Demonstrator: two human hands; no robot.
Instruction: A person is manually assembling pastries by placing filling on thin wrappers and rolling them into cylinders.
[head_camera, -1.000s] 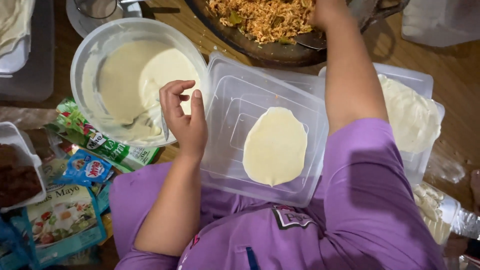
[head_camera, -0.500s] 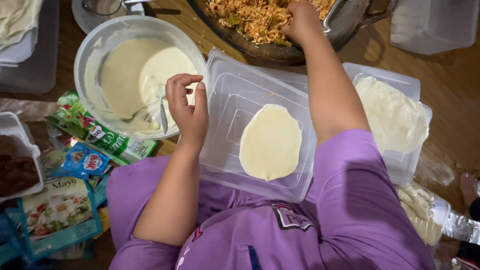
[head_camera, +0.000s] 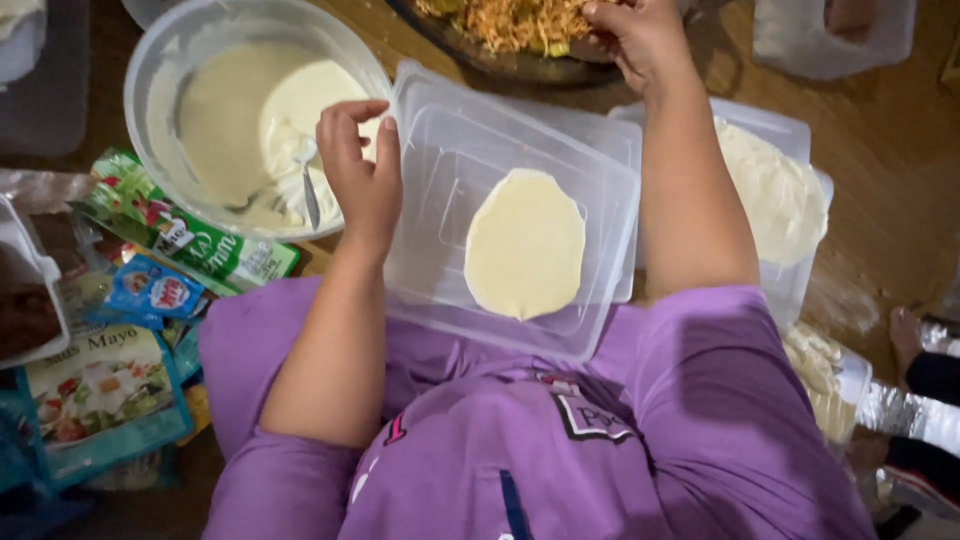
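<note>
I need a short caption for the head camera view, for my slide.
Left hand steadies a clear lid bearing a round wrapper; right hand reaches the filling pan.

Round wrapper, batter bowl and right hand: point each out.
round wrapper (head_camera: 525, 245), head view, middle of the pale disc.
batter bowl (head_camera: 150, 75), head view, left rim.
right hand (head_camera: 640, 35), head view, back of the hand.

A brown wooden floor (head_camera: 880, 190) carries everything, its grain running slantwise and catching a warm, dim indoor light. It shows mostly to the right of the fingers and in a narrow strip beyond them. Shadow deepens toward the left edge, and no wall, window or furniture is in view.
</note>
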